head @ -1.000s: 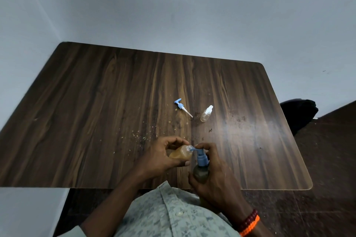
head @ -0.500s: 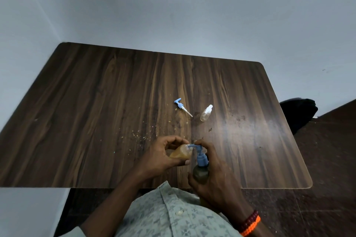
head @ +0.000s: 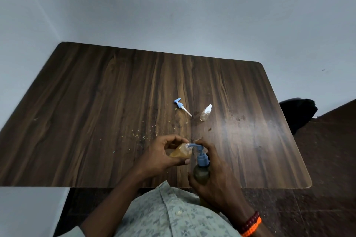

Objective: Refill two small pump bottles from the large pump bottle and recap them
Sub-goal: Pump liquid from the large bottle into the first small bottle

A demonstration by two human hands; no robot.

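Note:
My left hand (head: 159, 158) grips a small uncapped bottle (head: 181, 152) of amber liquid, tilted with its mouth toward the right. My right hand (head: 215, 181) holds the large bottle (head: 201, 173) near the table's front edge, a finger resting on its blue pump head (head: 199, 149). The pump's spout sits at the small bottle's mouth. A loose blue pump cap (head: 181, 105) with a white tube lies further back on the wooden table (head: 96, 111). Beside it to the right lies a second small clear bottle (head: 205, 112) with a white cap on.
Crumbs and small stains dot the table around the middle and right. A dark bag or cloth (head: 298, 113) sits on the floor past the table's right edge. The table's front edge runs just under my hands.
The pump head has risen a little under my right finger. Both hands and bottles stay almost where they were.

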